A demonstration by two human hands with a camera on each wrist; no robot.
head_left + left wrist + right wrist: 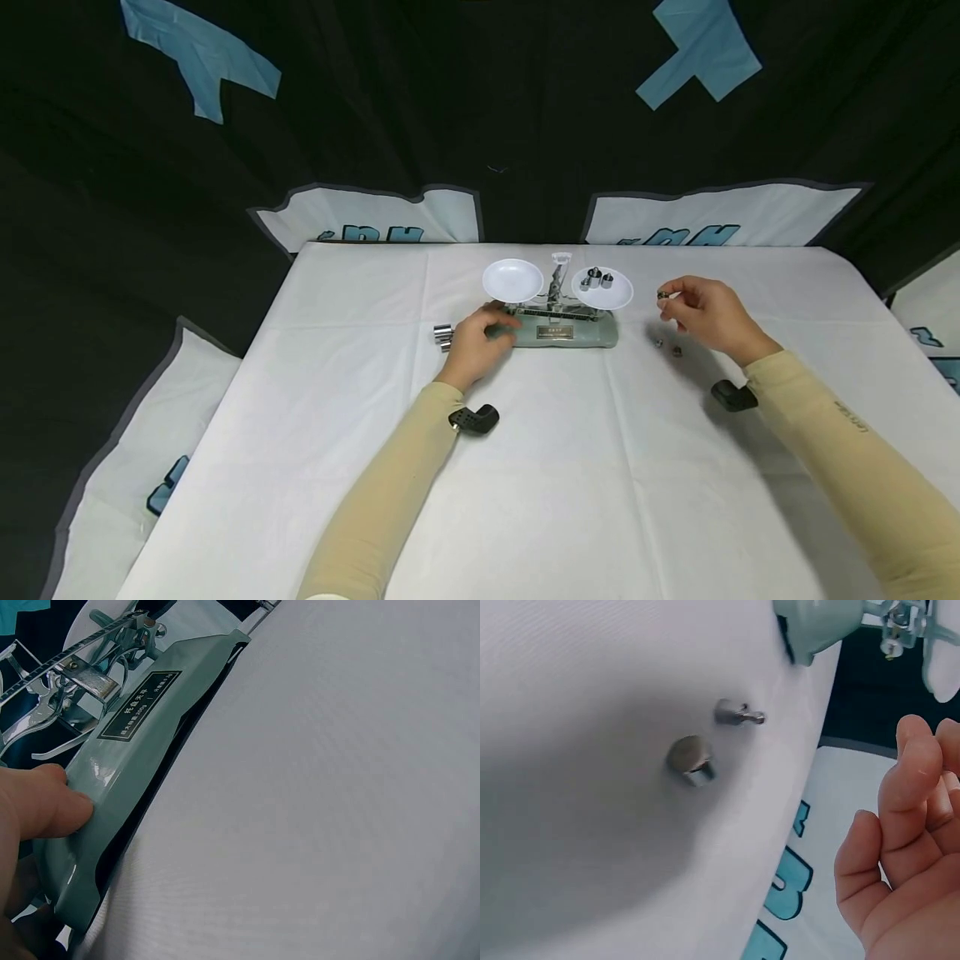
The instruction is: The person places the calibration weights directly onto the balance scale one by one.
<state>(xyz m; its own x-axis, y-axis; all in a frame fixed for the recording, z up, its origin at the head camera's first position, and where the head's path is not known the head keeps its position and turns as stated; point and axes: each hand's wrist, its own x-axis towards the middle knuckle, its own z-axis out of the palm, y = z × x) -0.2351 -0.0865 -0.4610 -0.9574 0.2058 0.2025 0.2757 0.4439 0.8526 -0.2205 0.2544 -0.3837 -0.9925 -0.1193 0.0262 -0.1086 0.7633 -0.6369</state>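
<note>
A green balance scale (570, 332) stands mid-table. Its left white pan (513, 279) is bare; its right pan (618, 296) carries several small metal weights (596, 278). My left hand (501, 327) grips the left end of the scale base (142, 742), one finger (56, 810) pressing its front face. A metal cylinder weight (443, 336) lies just left of that hand. My right hand (664, 297) hovers right of the scale and pinches a tiny weight (663, 294). Below it, two small weights (694, 759) (737, 713) lie on the cloth, and its fingers (907, 802) are curled above them.
A white cloth (570, 467) covers the table, with black drapes behind it. The table's right edge (795, 817) runs close past the two loose weights. Black wrist mounts (474, 418) (733, 395) sit under both forearms.
</note>
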